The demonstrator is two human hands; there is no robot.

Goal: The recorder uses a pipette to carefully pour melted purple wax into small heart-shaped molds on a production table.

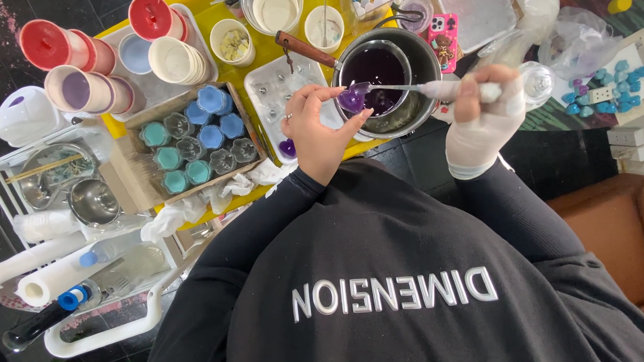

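Head view: purple wax spooned at the pot

Left hand (319,127) pinching small purple mould (351,99) over pot (405,110) rim. Gloved right hand (485,118) clamped on spoon (404,88). Box of teal cups (192,139) left; white tray (280,97) between, pink phone (443,41) far.

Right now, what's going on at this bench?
A person is working with dark purple liquid, likely wax. The left hand pinches a small purple mould piece at the rim of a metal pot, inside which sits a smaller wooden-handled pot of the purple liquid. The gloved right hand has its grip on a spoon, bowl over the piece. To the left, a cardboard box holds blue, teal and clear filled cups. One purple piece sits in a white tray.
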